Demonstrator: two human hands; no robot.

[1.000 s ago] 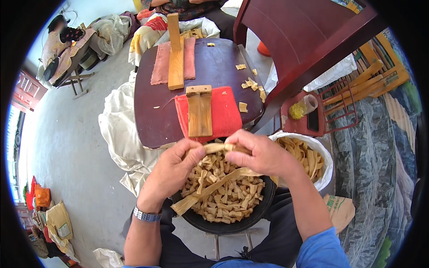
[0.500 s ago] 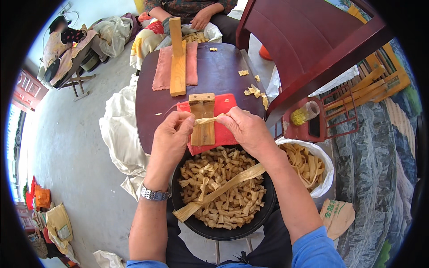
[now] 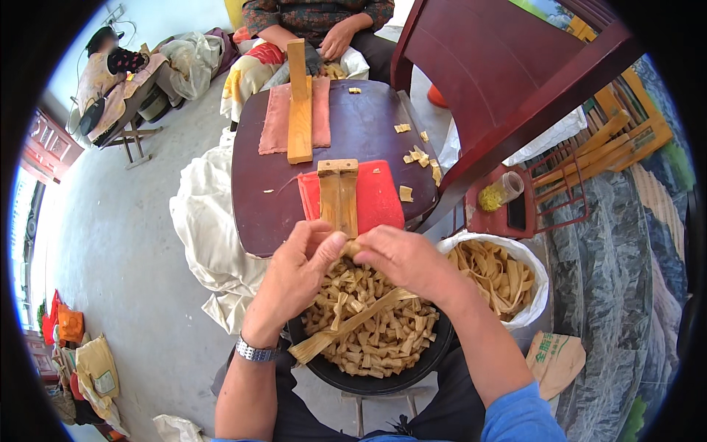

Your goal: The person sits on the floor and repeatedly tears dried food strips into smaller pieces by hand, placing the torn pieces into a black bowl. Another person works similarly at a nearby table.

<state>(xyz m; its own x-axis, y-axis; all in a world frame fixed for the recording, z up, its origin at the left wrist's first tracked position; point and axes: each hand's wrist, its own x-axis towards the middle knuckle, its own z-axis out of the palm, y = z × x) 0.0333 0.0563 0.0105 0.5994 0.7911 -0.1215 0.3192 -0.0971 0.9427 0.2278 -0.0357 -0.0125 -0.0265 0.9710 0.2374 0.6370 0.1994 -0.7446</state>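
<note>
My left hand (image 3: pixel 302 272) and my right hand (image 3: pixel 401 269) meet above a black basin (image 3: pixel 379 387), pinching a short tan strip (image 3: pixel 349 247) between fingers and thumbs; much of it is hidden. The basin is full of knotted tan pieces (image 3: pixel 379 346), with a long flat strip (image 3: pixel 331 339) lying across them. Just beyond my hands, an upright-ended wooden block (image 3: pixel 339 195) rests on red cloth (image 3: pixel 379 202) on a dark chair seat (image 3: pixel 258 199). Behind it, a second wooden tool (image 3: pixel 300 121) lies on pink cloth (image 3: pixel 274 125).
A person (image 3: pixel 317 26) sits opposite; another (image 3: pixel 107 66) is far left. At right are a chair back (image 3: pixel 486 66), a red stool holding a jar (image 3: pixel 497 191), and a white sack (image 3: pixel 530 295) of tan strips. White cloth (image 3: pixel 206 214) drapes at left; bags (image 3: pixel 96 368) lie lower left.
My hands, raised and spread apart half a second ago with the strip stretched between them, have come down and closer together. The person opposite has brought both hands into view.
</note>
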